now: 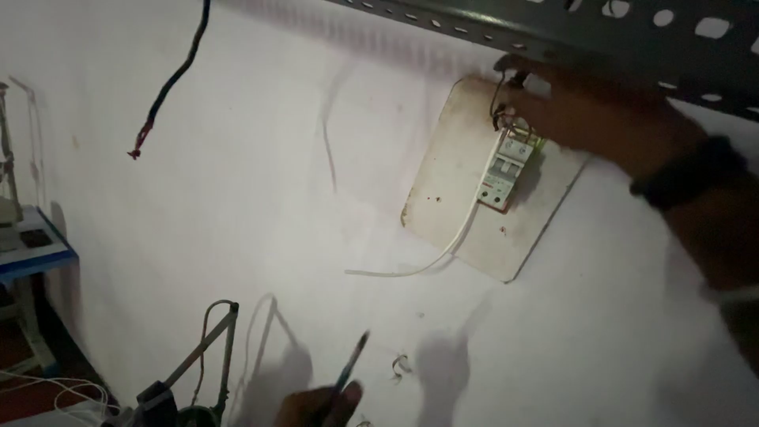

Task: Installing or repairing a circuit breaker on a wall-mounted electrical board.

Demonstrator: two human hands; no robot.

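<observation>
Carefully, my right hand [585, 111] pinches the dark thin wires [498, 103] atop the white plastic circuit breaker [504, 170] on its beige wall board [451, 158]. Left hand [320, 405], fingers closed, grips what seems a slim screwdriver [352, 365]; I should steady those wires.

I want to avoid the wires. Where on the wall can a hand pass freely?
Bare wall lies between the hanging black cable and the mounting board, and right of the board. It is crowded at the breaker, where the right hand works among wires.
</observation>
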